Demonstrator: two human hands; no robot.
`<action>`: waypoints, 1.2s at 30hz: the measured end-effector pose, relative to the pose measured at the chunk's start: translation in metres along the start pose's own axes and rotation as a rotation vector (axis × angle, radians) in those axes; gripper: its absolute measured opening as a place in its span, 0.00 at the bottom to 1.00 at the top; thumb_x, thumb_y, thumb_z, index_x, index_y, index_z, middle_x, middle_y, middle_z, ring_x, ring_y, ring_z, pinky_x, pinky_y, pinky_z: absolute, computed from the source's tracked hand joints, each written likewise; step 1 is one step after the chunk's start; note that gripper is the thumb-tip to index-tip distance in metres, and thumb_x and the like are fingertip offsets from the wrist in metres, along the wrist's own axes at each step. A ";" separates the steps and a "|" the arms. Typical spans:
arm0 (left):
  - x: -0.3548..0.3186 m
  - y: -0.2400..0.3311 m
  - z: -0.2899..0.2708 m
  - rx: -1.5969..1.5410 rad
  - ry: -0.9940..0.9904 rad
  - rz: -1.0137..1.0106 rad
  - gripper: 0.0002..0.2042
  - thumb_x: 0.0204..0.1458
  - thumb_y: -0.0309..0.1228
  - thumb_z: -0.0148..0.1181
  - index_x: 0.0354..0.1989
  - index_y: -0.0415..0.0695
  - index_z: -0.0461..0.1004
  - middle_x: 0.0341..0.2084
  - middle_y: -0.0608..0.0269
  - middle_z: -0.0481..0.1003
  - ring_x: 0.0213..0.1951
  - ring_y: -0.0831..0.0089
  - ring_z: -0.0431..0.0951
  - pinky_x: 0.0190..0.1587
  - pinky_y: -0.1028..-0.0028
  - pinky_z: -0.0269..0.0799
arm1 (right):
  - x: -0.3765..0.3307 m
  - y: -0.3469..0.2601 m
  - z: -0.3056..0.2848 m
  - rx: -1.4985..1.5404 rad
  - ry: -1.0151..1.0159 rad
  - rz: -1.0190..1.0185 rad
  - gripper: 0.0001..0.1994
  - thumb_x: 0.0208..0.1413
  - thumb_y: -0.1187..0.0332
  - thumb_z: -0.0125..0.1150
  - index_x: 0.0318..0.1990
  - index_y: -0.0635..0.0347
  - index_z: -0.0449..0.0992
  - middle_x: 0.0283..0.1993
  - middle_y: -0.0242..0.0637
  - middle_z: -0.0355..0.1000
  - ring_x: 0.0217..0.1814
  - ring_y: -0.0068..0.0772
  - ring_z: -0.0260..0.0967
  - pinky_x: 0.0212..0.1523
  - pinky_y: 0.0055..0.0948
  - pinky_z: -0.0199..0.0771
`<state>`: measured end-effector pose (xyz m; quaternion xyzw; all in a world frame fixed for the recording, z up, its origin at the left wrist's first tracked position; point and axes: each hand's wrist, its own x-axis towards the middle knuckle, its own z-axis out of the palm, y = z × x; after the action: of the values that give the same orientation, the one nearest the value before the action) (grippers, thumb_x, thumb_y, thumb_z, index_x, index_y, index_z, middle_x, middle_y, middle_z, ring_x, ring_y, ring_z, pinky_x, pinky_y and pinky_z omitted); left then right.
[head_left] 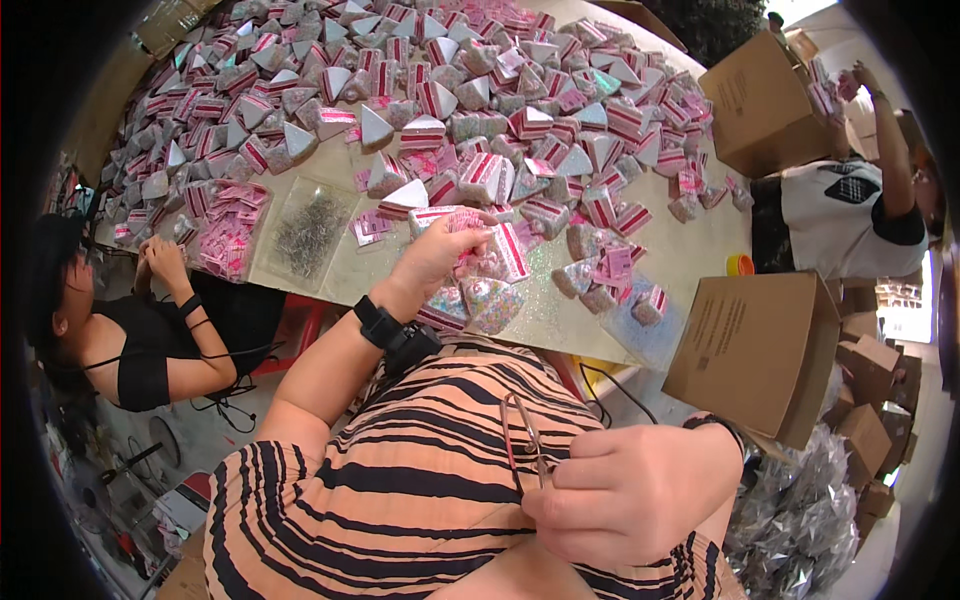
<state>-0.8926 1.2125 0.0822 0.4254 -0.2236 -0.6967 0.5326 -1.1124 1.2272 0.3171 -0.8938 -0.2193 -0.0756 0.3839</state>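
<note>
My left hand (445,250) reaches over the table's near side, fingers closed on a cake-slice ornament (512,252) with white sides and pink-red stripes. Part of it is hidden by my fingers. Beneath that hand lie more slices, among them one with a pastel glittery coating (492,305). Raised close to the view in front of my striped top, my right hand (640,490) pinches what looks like a pair of thin-framed glasses (518,440). Its fingertips are partly hidden behind the knuckles.
Many cake slices (375,128) cover the table (400,325). Pink cards (232,230) and a tray of small metal pieces (308,235) sit at left. Cardboard boxes (745,345) stand at right, near yellow tape (740,265). One person (170,340) works at left, another (850,215) at right.
</note>
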 end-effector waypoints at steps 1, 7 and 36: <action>0.001 0.000 -0.001 0.009 0.009 0.000 0.11 0.53 0.25 0.51 0.45 0.39 0.67 0.19 0.69 0.68 0.16 0.86 0.64 0.12 0.86 0.55 | 0.003 -0.003 0.000 -0.014 0.009 0.010 0.07 0.39 0.70 0.55 0.25 0.64 0.70 0.33 0.39 0.67 0.23 0.24 0.62 0.21 0.22 0.60; 0.002 0.003 0.001 0.050 0.061 -0.002 0.12 0.51 0.24 0.51 0.45 0.39 0.68 0.18 0.67 0.68 0.15 0.84 0.63 0.12 0.84 0.54 | 0.015 -0.011 -0.021 -0.110 -0.089 0.084 0.07 0.34 0.70 0.54 0.23 0.64 0.68 0.30 0.38 0.65 0.23 0.25 0.63 0.21 0.22 0.62; 0.012 0.002 -0.005 -0.023 0.057 0.010 0.10 0.51 0.24 0.51 0.43 0.39 0.67 0.19 0.68 0.68 0.13 0.84 0.63 0.12 0.83 0.55 | 0.006 -0.042 -0.108 -1.019 0.124 0.597 0.10 0.38 0.76 0.60 0.33 0.66 0.75 0.28 0.35 0.65 0.27 0.32 0.64 0.23 0.27 0.63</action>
<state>-0.8885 1.2012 0.0769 0.4378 -0.2027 -0.6841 0.5471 -1.1220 1.1766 0.4215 -0.9824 0.1285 -0.1119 -0.0771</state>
